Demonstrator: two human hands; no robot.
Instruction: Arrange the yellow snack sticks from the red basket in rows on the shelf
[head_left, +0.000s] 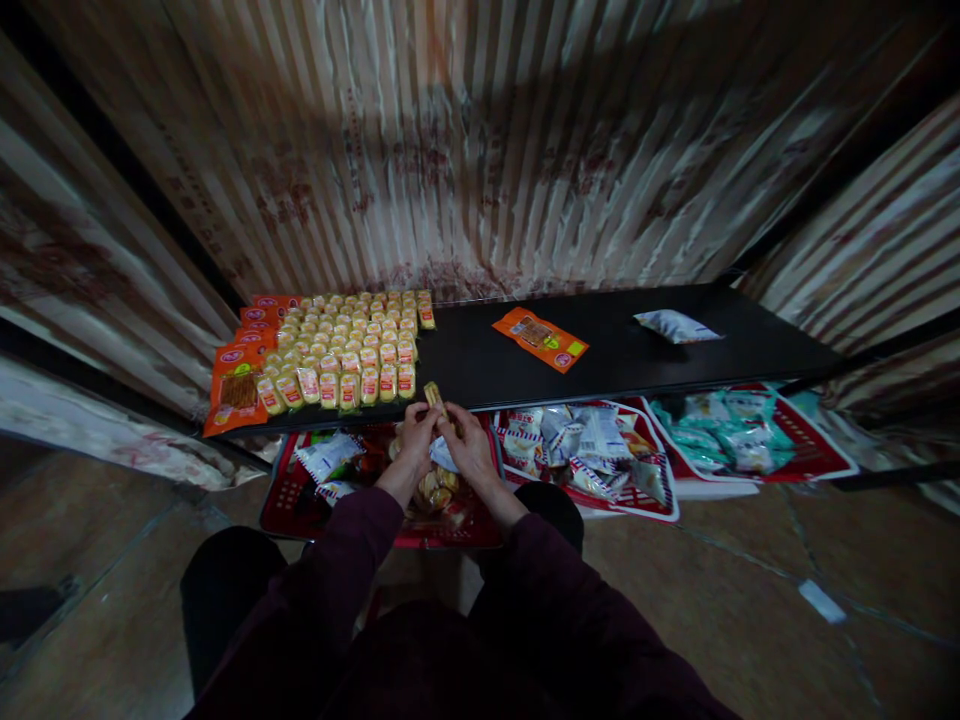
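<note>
Both of my hands meet at the front edge of a black shelf (465, 350), above a red basket (289, 500). My left hand (415, 440) and my right hand (466, 445) are closed on a small yellow wrapped snack (433, 394), held upright between the fingertips. To the left, rows of similar yellow snacks (349, 390) stand on the shelf, the nearest row facing me. Orange packets (236, 385) lie at their left end. The basket below my hands holds more round yellow snacks (435, 490) and white-blue packets (330, 456).
On the shelf lie an orange packet (540, 337) and a white packet (676, 326). Under its front edge, one red basket holds white packets (600, 440) and another holds green packets (735, 430). Curtains (480, 150) hang behind; black posts stand at the sides.
</note>
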